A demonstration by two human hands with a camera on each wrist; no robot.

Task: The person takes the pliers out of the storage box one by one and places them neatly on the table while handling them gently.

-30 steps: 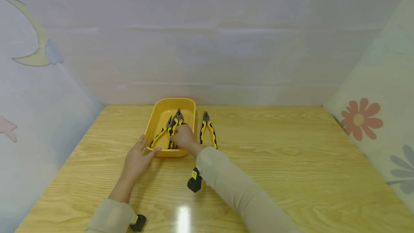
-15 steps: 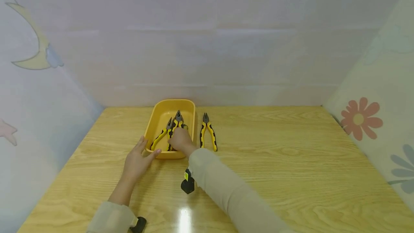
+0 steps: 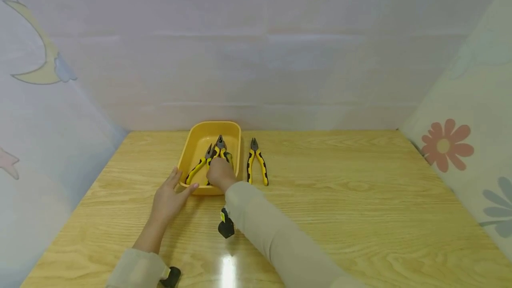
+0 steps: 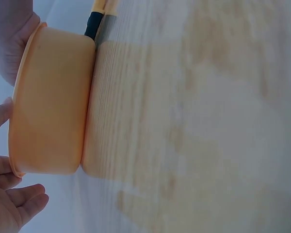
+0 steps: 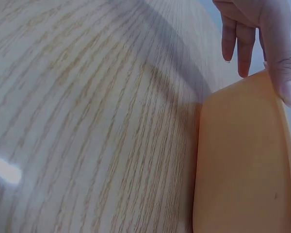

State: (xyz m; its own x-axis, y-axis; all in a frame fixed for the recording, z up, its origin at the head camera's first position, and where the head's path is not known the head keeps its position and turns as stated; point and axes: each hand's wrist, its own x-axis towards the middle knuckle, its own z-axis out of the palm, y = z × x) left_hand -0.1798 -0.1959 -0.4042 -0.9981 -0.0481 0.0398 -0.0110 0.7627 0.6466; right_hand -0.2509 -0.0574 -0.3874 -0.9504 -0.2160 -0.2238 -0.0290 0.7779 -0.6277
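Observation:
A yellow plastic tray [image 3: 193, 146] stands at the back of the table with pliers in it. One pair of pliers [image 3: 196, 170] with black-and-yellow handles lies along the left side; beside it, another pair [image 3: 220, 142] points its jaws to the far end. A further handle [image 3: 229, 157] shows at their right. My right hand [image 3: 221, 172] is down inside the tray over the handles, its fingers hidden, so I cannot tell what it holds. My left hand [image 3: 168, 197] rests at the near-left corner, thumb [image 5: 283, 87] on the rim, fingers [image 5: 243, 48] extended outside the wall.
A third pair of pliers [image 3: 262, 163] lies on the wooden table [image 3: 340, 190] just right of the tray, handles toward me. A pale cloth wall [image 3: 260, 79] rises behind the table, with printed side walls left and right.
My right hand has shifted slightly left and toward me within the tray, uncovering more of the handle at its right. The left hand stays at the corner.

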